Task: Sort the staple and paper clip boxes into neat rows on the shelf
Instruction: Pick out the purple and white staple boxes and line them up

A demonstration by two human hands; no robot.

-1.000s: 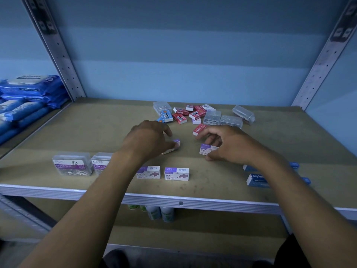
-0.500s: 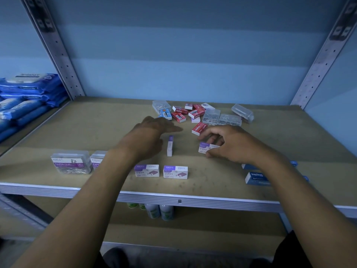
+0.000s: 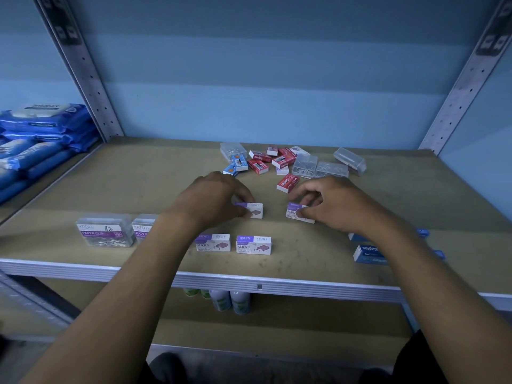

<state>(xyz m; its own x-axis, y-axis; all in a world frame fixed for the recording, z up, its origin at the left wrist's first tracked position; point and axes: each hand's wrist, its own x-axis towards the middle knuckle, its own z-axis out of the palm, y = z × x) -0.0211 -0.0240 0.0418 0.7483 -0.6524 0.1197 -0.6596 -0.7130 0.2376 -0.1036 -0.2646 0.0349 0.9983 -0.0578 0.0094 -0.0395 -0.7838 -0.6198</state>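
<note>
My left hand (image 3: 213,198) grips a purple-and-white staples box (image 3: 253,210) that stands on the shelf board (image 3: 138,184). My right hand (image 3: 332,203) holds a second purple staples box (image 3: 295,213) just to its right. In front of them, two purple staples boxes (image 3: 212,242) (image 3: 253,245) stand side by side near the front edge. Two clear paper clip boxes (image 3: 105,231) (image 3: 144,227) stand at the front left. My right forearm partly hides the blue staples boxes (image 3: 367,253) at the front right.
A loose pile of red staples boxes (image 3: 284,160), blue boxes (image 3: 239,163) and clear paper clip boxes (image 3: 331,169) lies at the back middle. Blue wipe packs (image 3: 36,139) fill the neighbouring shelf on the left. Metal uprights (image 3: 83,73) flank the bay. Bottles (image 3: 230,300) stand below.
My left hand let go of its purple box, left it on its side, then took it again and turned it to face front. My right hand stayed on its box.
</note>
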